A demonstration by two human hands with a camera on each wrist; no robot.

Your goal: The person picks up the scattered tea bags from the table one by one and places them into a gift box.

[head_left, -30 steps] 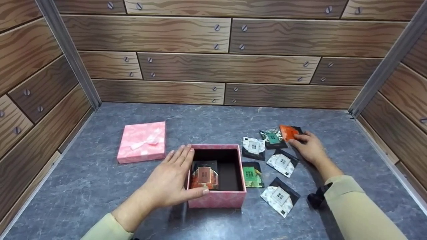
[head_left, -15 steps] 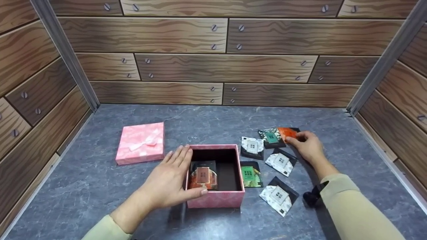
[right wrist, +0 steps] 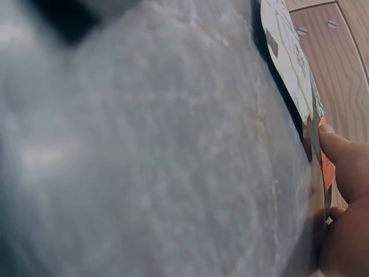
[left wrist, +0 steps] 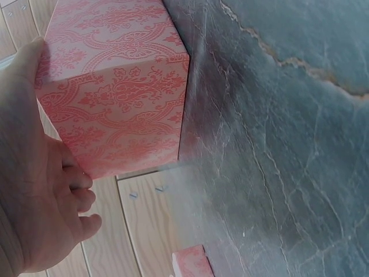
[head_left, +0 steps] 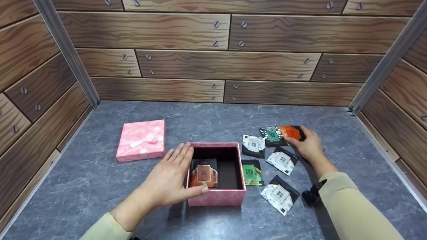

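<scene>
Right hand (head_left: 310, 145): clamped on orange packet (head_left: 290, 132), with thumb at the near left edge and fingers round the right; pinched so, probably, because thin and flat-lying. Found at the far right of the packet group. Lifted from the tabletop (head_left: 60, 186) or not: cannot tell.

Left hand (head_left: 170, 180): laid with straight fingers over the left rim of pink box (head_left: 217, 199), thumb spread well apart across the front rim; likely to steady the box without blocking the opening.

Inside box: reddish packet (head_left: 204, 175), at the left side, label up.

Beside right wall: green-labelled packet (head_left: 251, 173). Farther out: teal-labelled packet (head_left: 273, 136), seemingly overlapped by the orange one; three white packets (head_left: 283, 161), loosely spread, apparently for easy picking by the near hand.

Left of box, apart: pink lid (head_left: 133, 131), bow upward, perhaps to spare the ribbon and leave the opening accessible.

Behind all: wood-patterned wall (head_left: 183, 66).
</scene>
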